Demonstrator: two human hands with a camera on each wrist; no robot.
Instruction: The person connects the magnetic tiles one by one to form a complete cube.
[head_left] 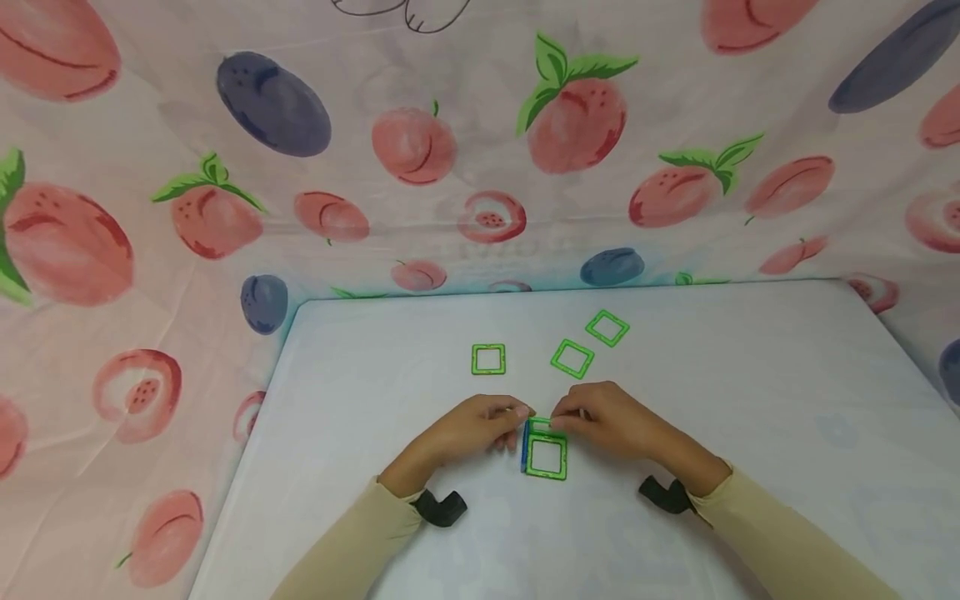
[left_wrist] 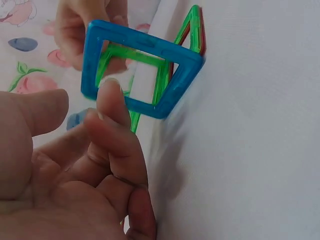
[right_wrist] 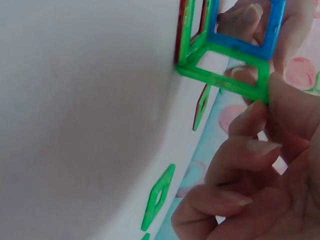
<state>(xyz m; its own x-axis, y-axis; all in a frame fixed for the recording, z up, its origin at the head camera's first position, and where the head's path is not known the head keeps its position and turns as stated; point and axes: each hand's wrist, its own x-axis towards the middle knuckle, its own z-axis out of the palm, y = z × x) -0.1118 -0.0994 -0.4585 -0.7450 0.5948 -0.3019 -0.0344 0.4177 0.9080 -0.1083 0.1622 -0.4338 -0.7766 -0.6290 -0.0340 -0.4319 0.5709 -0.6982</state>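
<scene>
A green square magnetic tile (head_left: 547,476) lies flat on the white table. Along its left side a blue magnetic tile (left_wrist: 140,40) stands on edge, and at its far side stands another green magnetic tile (right_wrist: 220,81); these two meet at a corner. My right hand (head_left: 609,419) pinches the standing green tile between thumb and index finger. Close against the blue tile is my left hand (head_left: 480,429), its index fingertip at the frame and its thumb apart from it. Whether that fingertip presses on the tile I cannot tell.
Beyond the hands lie three loose green square frames: one frame (head_left: 488,347) at the left, a second frame (head_left: 560,351) and a third frame (head_left: 615,319) to the right. A fruit-printed cloth (head_left: 450,75) rises behind the table (head_left: 360,350).
</scene>
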